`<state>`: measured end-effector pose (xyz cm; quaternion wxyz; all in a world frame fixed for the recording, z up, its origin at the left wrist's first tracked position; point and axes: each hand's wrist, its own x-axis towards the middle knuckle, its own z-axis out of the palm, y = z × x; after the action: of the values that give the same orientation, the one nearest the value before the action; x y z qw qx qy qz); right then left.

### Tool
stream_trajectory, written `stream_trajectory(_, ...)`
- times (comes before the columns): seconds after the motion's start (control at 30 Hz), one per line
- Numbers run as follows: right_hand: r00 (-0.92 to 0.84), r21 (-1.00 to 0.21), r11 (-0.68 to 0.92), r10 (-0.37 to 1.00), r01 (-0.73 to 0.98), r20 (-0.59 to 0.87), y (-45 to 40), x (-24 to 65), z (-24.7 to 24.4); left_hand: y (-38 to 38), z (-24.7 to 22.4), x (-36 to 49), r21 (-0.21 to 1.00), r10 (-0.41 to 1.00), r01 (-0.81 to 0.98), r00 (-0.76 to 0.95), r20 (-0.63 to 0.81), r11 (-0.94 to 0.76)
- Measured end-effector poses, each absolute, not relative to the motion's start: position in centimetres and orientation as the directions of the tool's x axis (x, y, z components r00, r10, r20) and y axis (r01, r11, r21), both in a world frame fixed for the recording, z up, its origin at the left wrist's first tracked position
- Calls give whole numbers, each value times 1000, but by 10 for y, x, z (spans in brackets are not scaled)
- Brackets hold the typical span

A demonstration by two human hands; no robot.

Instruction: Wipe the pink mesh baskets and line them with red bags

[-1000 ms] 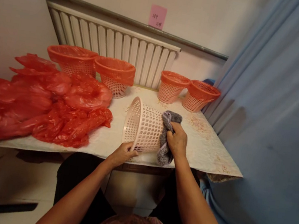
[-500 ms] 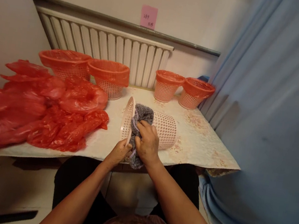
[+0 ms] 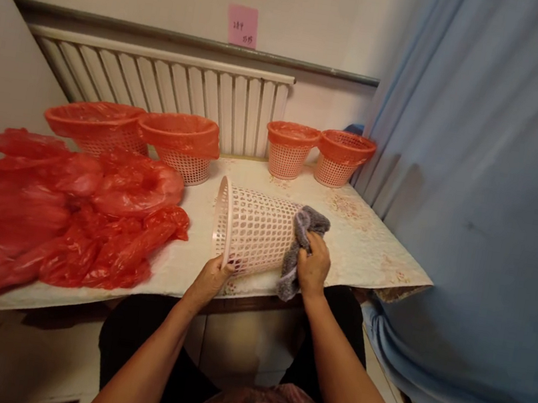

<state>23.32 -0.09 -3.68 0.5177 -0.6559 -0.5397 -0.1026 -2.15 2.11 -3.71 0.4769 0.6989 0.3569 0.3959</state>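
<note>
A pale pink perforated plastic wastebasket [image 3: 260,230] lies on its side at the front of the table, its open mouth facing left. My left hand [image 3: 210,282] grips the near part of its rim, thumb over the edge. With my right hand [image 3: 314,265] I hold a grey cloth [image 3: 298,246], closed in the fingers and pressed against the basket's base end at the right. The cloth drapes over that end and hides it; part of it hangs down toward the table's front edge.
Crumpled red plastic bags [image 3: 75,213] cover the table's left side. Behind stand red-lined baskets, two at left [image 3: 188,166] and two at right [image 3: 287,162], before a radiator [image 3: 164,88]. A blue curtain [image 3: 477,192] hangs at right. The tablecloth [image 3: 368,243] has a floral print.
My right hand has moved the grey cloth rightward along the basket, from beside the rim to the base end. My left hand stays on the rim. The view has shifted slightly.
</note>
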Motion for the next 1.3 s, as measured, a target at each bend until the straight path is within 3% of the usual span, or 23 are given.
stream_trajectory(0.13,543,-673,16,577,739,610,-3,251,-40,20,-37,-20,945,886,132,407,224,-300)
stream_trajectory(0.23,525,-668,51,574,743,628,-5,233,-36,20,-36,-19,947,889,127,400,223,-295)
stream_trajectory(0.33,390,-596,192,597,780,701,-11,196,-25,21,-36,-17,942,889,140,397,229,-305)
stream_trajectory(0.53,-52,-383,506,652,773,757,-35,129,-1,17,-37,-20,881,881,263,384,277,-392)
stream_trajectory(0.83,9,-371,484,599,793,801,-31,117,15,-3,-63,-19,883,869,235,396,295,-407)
stream_trajectory(1.07,-12,-398,445,678,802,735,-8,126,61,-12,-90,-14,871,824,182,457,337,-457)
stream_trajectory(1.3,-69,-349,413,723,841,687,11,129,78,4,-120,-22,812,840,326,434,326,-484)
